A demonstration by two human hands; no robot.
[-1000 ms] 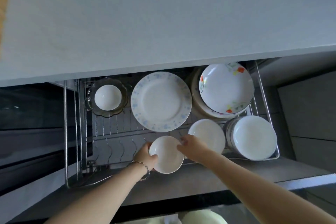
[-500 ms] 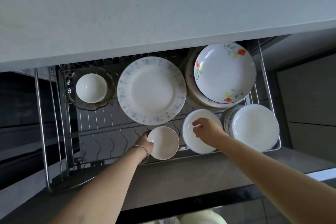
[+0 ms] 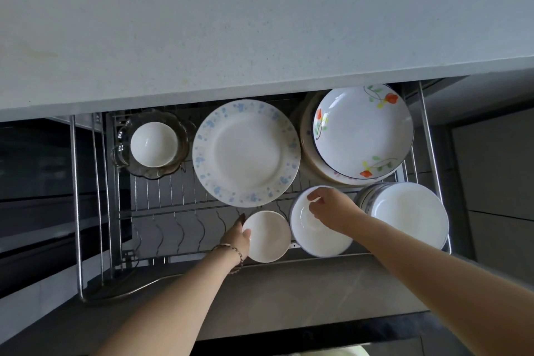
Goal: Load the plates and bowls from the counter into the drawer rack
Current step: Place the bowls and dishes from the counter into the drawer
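Observation:
The wire drawer rack [image 3: 173, 211] is pulled out below the grey counter [image 3: 260, 23]. At the rack's front, my left hand [image 3: 238, 237] grips the left rim of a small white bowl [image 3: 270, 237], thumb over the edge. My right hand [image 3: 332, 211] reaches over a wider white bowl [image 3: 318, 237] beside it and pinches its far rim between thumb and forefinger. Behind them lie a blue-speckled plate [image 3: 245, 153] and a floral plate [image 3: 362, 130] on a stack. A stack of white plates [image 3: 410, 214] fills the front right corner.
At the rack's back left, a small white bowl [image 3: 153, 143] sits inside a glass bowl [image 3: 182, 136]. The rack's front left holds only bare wire dividers [image 3: 179, 231]. The grey drawer front [image 3: 289, 292] lies under my forearms. Dark cabinet fronts flank the drawer.
My right hand let go of the small bowl and moved right onto the wider white bowl. My left hand stayed on the small bowl, which sank a little into the rack.

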